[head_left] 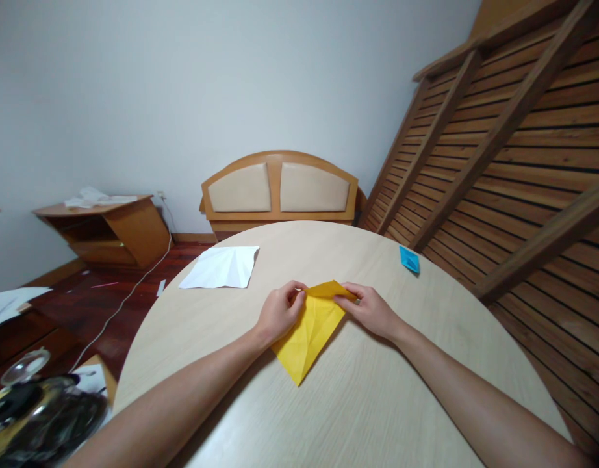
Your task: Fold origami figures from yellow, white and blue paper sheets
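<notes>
A creased sheet of yellow paper (312,328) is between my two hands over the round table, one corner pointing toward me. Its far edge is folded over into a flap. My left hand (282,309) pinches the paper's far left side between thumb and fingers. On the far right side, my right hand (370,309) grips the folded flap, thumb on top. Parts of the fingers are hidden behind the paper.
The round wooden table (377,403) also carries a creased white paper (224,268) at the far left and a small folded blue paper (409,260) at the far right. A slatted wooden frame (514,149) leans along the right. A headboard (275,188) stands beyond.
</notes>
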### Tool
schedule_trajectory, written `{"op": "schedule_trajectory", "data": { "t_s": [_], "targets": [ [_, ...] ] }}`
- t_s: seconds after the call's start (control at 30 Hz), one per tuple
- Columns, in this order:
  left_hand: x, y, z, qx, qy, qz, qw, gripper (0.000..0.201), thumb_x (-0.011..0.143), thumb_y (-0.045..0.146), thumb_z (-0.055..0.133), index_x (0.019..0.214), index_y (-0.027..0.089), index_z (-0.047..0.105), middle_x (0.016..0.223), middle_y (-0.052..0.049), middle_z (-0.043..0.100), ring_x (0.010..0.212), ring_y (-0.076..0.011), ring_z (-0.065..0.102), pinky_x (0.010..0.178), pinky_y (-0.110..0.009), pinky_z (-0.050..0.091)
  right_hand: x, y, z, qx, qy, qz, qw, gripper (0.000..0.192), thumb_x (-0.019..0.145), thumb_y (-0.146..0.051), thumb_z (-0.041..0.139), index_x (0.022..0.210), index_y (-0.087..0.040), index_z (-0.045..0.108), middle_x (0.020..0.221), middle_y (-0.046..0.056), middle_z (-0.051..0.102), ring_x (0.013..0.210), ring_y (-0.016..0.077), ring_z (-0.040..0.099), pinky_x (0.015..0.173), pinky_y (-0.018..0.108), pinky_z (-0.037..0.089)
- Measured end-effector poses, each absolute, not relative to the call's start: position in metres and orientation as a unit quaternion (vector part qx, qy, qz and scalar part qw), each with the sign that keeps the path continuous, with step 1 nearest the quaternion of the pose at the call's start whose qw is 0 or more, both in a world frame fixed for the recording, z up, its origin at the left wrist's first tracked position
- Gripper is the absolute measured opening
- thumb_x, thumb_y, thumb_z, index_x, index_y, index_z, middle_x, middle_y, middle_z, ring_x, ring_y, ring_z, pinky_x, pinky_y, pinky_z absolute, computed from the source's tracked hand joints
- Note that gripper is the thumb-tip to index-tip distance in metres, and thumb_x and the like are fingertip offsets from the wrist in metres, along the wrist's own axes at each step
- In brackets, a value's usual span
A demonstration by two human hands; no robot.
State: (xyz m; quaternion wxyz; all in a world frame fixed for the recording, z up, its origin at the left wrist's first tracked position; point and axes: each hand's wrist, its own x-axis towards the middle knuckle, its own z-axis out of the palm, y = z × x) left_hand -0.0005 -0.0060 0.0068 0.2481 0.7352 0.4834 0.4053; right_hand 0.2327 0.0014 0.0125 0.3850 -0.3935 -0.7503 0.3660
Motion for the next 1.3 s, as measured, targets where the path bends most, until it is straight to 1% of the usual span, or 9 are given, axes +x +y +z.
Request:
{"op": "schedule_trajectory", "data": {
  "t_s": [0.07, 0.17, 0.33, 0.47, 0.63, 0.8, 0.97, 1.1, 1.3],
  "targets": [
    [-0.001, -0.006, 0.006, 0.737, 0.481, 0.405, 0.247, 0.025, 0.092, 0.029, 0.049, 0.101, 0.015, 0.068, 0.076, -0.003, 0.071, 0.063, -0.0147, 0.059, 0.06, -0.025, 0.042, 0.233, 0.004, 0.009, -0.391, -0.749, 0.361, 0.393, 0.029, 0.091, -0.036, 0.057, 0.111, -0.023, 0.073, 0.109, 0.005, 0.075, 0.099, 0.0243, 0.069, 0.087, 0.036, 0.055],
    [-0.001, -0.004, 0.005, 0.733, 0.466, 0.417, 0.266, 0.026, 0.092, 0.027, 0.048, 0.101, 0.015, 0.069, 0.081, -0.005, 0.073, 0.068, -0.0158, 0.062, 0.064, -0.025, 0.045, 0.236, 0.01, 0.004, -0.395, -0.753, 0.339, 0.401, 0.031, 0.088, -0.027, 0.054, 0.11, -0.024, 0.075, 0.11, 0.004, 0.075, 0.103, 0.0239, 0.069, 0.093, 0.039, 0.053],
    [-0.001, -0.001, 0.002, 0.725, 0.441, 0.435, 0.302, 0.032, 0.089, 0.015, 0.045, 0.103, 0.015, 0.074, 0.101, -0.009, 0.076, 0.09, -0.0197, 0.068, 0.085, -0.031, 0.052, 0.242, 0.012, 0.004, -0.408, -0.753, 0.32, 0.406, 0.039, 0.079, -0.015, 0.05, 0.103, -0.025, 0.079, 0.109, 0.002, 0.077, 0.104, 0.0233, 0.07, 0.1, 0.041, 0.051],
    [-0.001, -0.001, 0.001, 0.719, 0.449, 0.421, 0.322, 0.04, 0.085, 0.006, 0.043, 0.104, 0.016, 0.077, 0.107, -0.009, 0.076, 0.099, -0.021, 0.069, 0.092, -0.034, 0.052, 0.245, 0.012, 0.008, -0.408, -0.751, 0.323, 0.406, 0.037, 0.079, -0.015, 0.052, 0.1, -0.026, 0.08, 0.109, 0.002, 0.077, 0.103, 0.0231, 0.071, 0.1, 0.04, 0.051],
    [-0.001, -0.003, 0.004, 0.716, 0.454, 0.428, 0.312, 0.043, 0.084, 0.004, 0.044, 0.11, 0.017, 0.076, 0.113, -0.009, 0.074, 0.101, -0.0222, 0.069, 0.091, -0.036, 0.053, 0.25, 0.014, 0.014, -0.408, -0.744, 0.338, 0.407, 0.029, 0.081, -0.023, 0.058, 0.1, -0.026, 0.08, 0.106, 0.003, 0.078, 0.101, 0.0248, 0.072, 0.097, 0.042, 0.053],
    [0.004, -0.005, 0.008, 0.691, 0.44, 0.461, 0.34, 0.041, 0.089, 0.012, 0.047, 0.122, 0.016, 0.07, 0.118, -0.011, 0.073, 0.1, -0.0208, 0.068, 0.088, -0.033, 0.053, 0.254, 0.014, 0.018, -0.407, -0.724, 0.362, 0.423, 0.027, 0.082, -0.028, 0.061, 0.101, -0.025, 0.08, 0.106, 0.005, 0.078, 0.101, 0.0254, 0.072, 0.098, 0.043, 0.053],
    [0.004, -0.004, 0.007, 0.66, 0.453, 0.447, 0.401, 0.035, 0.09, 0.022, 0.05, 0.114, 0.01, 0.073, 0.101, -0.014, 0.076, 0.081, -0.0188, 0.069, 0.07, -0.028, 0.054, 0.249, 0.012, 0.013, -0.412, -0.718, 0.375, 0.416, 0.031, 0.078, -0.021, 0.058, 0.101, -0.024, 0.08, 0.105, 0.005, 0.078, 0.1, 0.0229, 0.072, 0.094, 0.039, 0.055],
    [0.0, -0.003, 0.009, 0.676, 0.437, 0.446, 0.39, 0.033, 0.088, 0.023, 0.052, 0.11, 0.014, 0.075, 0.105, -0.012, 0.076, 0.088, -0.0198, 0.069, 0.078, -0.031, 0.055, 0.248, 0.009, 0.012, -0.405, -0.717, 0.386, 0.416, 0.031, 0.078, -0.022, 0.058, 0.1, -0.025, 0.08, 0.102, 0.004, 0.078, 0.099, 0.0233, 0.072, 0.094, 0.04, 0.055],
    [0.0, -0.004, 0.011, 0.679, 0.435, 0.423, 0.413, 0.037, 0.083, 0.014, 0.049, 0.107, 0.016, 0.077, 0.109, -0.009, 0.076, 0.095, -0.0206, 0.069, 0.088, -0.034, 0.054, 0.254, 0.009, 0.013, -0.399, -0.729, 0.378, 0.409, 0.028, 0.081, -0.025, 0.058, 0.096, -0.025, 0.081, 0.104, 0.005, 0.078, 0.101, 0.0235, 0.071, 0.098, 0.041, 0.053]
  ]
}}
